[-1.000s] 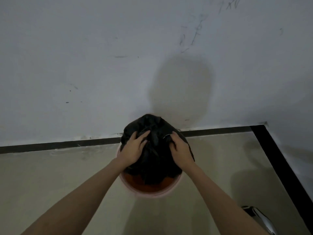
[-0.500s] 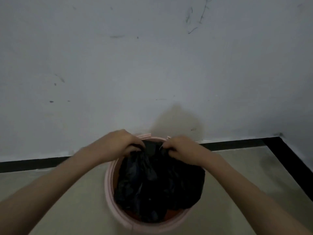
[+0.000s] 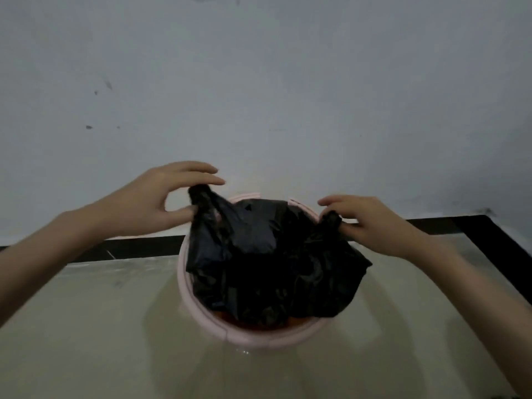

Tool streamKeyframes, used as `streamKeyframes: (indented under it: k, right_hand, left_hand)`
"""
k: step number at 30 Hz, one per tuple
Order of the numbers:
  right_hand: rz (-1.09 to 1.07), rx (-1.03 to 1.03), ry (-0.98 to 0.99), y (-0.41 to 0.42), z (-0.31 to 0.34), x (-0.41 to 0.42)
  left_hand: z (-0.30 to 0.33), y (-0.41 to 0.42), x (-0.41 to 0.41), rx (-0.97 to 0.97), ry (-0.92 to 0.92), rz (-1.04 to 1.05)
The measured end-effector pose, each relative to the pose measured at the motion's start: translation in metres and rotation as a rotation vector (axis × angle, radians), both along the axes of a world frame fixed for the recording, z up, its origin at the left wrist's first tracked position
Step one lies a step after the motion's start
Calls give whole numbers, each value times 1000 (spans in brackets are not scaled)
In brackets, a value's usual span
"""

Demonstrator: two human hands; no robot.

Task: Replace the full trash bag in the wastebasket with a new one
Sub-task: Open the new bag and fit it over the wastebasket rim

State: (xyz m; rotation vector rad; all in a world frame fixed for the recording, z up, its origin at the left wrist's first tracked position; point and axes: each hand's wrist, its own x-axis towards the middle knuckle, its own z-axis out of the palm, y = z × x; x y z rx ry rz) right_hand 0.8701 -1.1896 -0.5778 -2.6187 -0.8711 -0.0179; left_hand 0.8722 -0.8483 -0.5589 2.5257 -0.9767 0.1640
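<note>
A round pink wastebasket point(image 3: 247, 339) stands on the floor close to the wall. A crumpled black trash bag point(image 3: 270, 266) fills its mouth and bulges over the right rim. My left hand point(image 3: 155, 200) pinches the bag's left handle between thumb and fingers, above the basket's far left rim. My right hand point(image 3: 371, 223) pinches the bag's right handle at the far right rim. The two handles are held apart. An orange-red inside shows under the bag at the near rim.
A pale grey wall point(image 3: 259, 82) rises straight behind the basket. A black baseboard strip point(image 3: 135, 249) runs along its foot and turns toward me at the right point(image 3: 495, 240). The floor point(image 3: 100, 341) is glossy beige tile.
My hands went from pressing on top of the bunched bag to gripping its handles at the far rim, then pulled them apart sideways. The view moved closer to the basket.
</note>
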Motion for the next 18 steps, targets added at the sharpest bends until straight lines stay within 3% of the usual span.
streamKeyframes:
  k: [3,5,7,10,12,15,17,18]
  right_hand:
    - [63,-109,36,19,-18,-4]
    - [117,-180,-38,37,-38,6]
    - [161,-305,-48,58,-61,22]
    - [181,-630,223,83,-95,38]
    - [175,-633,331,90,-108,39]
    - [139,-481,157,84,-84,33]
    - [78,-211,-3,69,-51,26]
    - [82,-109,-65,59,-32,18]
  left_hand:
    - [-16,-27,-15,172,-30,-191]
    - [-36,-42,-10,418,-108,-252]
    - [-56,-59,1,719,-8,-143]
    - [-88,-74,18,928,184,-66]
    - [-102,-74,25,883,230,-52]
    - [-83,-74,19,474,251,-33]
    - [-54,-69,9,176,274,-37]
    - [-42,-65,3,99,193,-73]
